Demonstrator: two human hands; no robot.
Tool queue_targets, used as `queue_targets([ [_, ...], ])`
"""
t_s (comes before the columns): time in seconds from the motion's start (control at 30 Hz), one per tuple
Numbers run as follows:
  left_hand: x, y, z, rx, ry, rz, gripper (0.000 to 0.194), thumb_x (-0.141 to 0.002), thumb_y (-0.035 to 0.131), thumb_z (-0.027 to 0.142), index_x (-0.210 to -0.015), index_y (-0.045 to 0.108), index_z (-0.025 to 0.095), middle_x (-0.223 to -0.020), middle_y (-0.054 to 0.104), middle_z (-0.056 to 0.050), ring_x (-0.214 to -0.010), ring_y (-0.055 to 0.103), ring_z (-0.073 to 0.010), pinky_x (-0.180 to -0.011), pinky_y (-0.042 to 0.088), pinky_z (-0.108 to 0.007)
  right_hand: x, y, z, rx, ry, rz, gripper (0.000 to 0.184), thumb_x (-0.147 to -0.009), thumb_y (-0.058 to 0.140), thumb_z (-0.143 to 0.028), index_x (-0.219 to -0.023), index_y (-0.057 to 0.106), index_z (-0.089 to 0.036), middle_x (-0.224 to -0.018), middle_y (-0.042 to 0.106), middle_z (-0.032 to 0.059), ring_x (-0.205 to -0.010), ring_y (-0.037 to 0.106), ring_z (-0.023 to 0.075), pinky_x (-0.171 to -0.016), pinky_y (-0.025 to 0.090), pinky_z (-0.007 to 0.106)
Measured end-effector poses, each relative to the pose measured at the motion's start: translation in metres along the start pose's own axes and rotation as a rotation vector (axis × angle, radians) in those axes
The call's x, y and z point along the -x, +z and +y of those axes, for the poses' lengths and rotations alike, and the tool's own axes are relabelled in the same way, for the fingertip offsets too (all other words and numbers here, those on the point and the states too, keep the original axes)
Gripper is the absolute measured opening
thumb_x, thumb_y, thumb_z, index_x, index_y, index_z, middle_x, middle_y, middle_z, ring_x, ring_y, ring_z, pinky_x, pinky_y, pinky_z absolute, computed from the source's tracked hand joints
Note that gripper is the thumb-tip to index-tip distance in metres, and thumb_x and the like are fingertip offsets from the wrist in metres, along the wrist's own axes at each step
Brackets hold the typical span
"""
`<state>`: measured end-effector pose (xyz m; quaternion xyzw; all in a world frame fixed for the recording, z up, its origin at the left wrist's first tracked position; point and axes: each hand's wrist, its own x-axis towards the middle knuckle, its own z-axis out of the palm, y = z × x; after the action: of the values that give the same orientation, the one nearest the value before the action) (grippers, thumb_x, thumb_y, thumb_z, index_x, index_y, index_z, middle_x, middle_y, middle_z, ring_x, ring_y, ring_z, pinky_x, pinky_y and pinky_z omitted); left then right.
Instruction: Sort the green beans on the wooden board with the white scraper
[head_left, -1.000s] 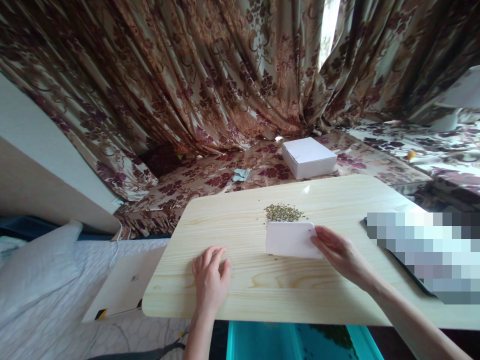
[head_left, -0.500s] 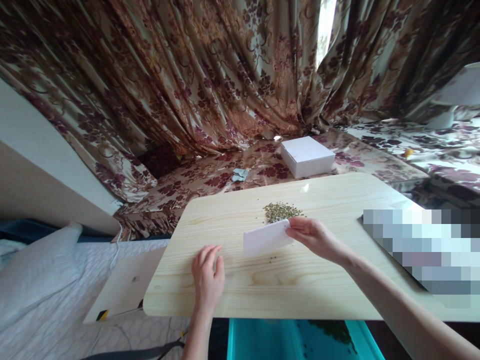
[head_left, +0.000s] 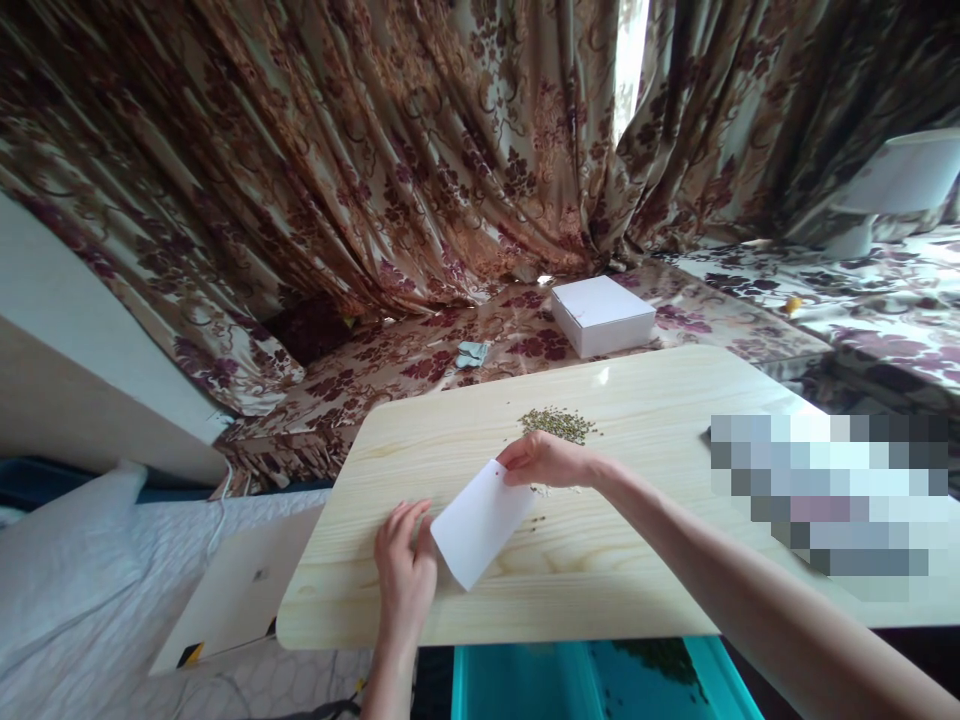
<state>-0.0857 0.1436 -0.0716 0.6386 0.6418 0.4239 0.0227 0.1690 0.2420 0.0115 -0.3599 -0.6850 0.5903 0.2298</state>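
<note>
My right hand [head_left: 541, 460] pinches a stiff white card [head_left: 484, 522] by its upper right corner and holds it tilted over the table. Its near left edge reaches close to my left hand [head_left: 406, 550], which rests on the tabletop with the fingers loosely spread and nothing visible in it; whether the thumb touches the card I cannot tell. Beyond my right hand lies a spread pile of small greenish-brown seeds or grains [head_left: 559, 422]. A few loose grains [head_left: 537, 522] and some pale bits lie nearer, right of the card.
Everything rests on a light wood-grain table [head_left: 637, 400]. A teal divided bin [head_left: 517, 680] stands below its near edge, dark green bits in the right compartment. A pixelated dark-edged object [head_left: 817, 500] lies at right. Behind are a white box [head_left: 604, 315] and a pale blue cloth [head_left: 471, 354].
My right hand has moved left with the white card, turning it from nearly level to slanted, its low end beside my left hand. My left hand has hardly moved. The grain pile looks unchanged.
</note>
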Motion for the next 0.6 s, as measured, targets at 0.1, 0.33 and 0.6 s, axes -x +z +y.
queue_targets([
  [0.1,0.0,-0.001,0.002,-0.008,-0.002,-0.012,0.029,-0.088,0.044,0.036,-0.101,0.066,0.022,-0.11,0.066,-0.007,-0.114,0.053,-0.0261,-0.102,0.039,-0.043,-0.003,0.0,0.001,0.003,0.016,-0.02,0.02,-0.065,0.069,-0.024,-0.082,0.078,-0.019,-0.075,0.076,0.0002,-0.07,0.067,0.0162,-0.064,0.052,0.026],
  [0.33,0.0,-0.002,0.006,-0.027,0.005,-0.029,0.028,-0.088,0.046,0.036,-0.101,0.066,0.022,-0.11,0.066,-0.008,-0.112,0.055,-0.0263,-0.1,0.04,-0.043,-0.004,-0.001,0.01,0.004,0.055,-0.028,0.019,-0.065,0.067,-0.021,-0.081,0.076,-0.018,-0.075,0.074,0.0001,-0.07,0.065,0.0147,-0.063,0.051,0.025],
  [0.6,-0.001,-0.001,0.002,-0.041,0.038,-0.031,0.034,-0.088,0.047,0.046,-0.099,0.066,0.021,-0.107,0.066,-0.009,-0.109,0.056,-0.0273,-0.098,0.04,-0.044,0.013,-0.009,0.016,0.018,0.088,-0.043,0.022,-0.065,0.068,-0.024,-0.084,0.076,-0.016,-0.078,0.074,0.002,-0.073,0.065,0.0171,-0.065,0.051,0.027],
])
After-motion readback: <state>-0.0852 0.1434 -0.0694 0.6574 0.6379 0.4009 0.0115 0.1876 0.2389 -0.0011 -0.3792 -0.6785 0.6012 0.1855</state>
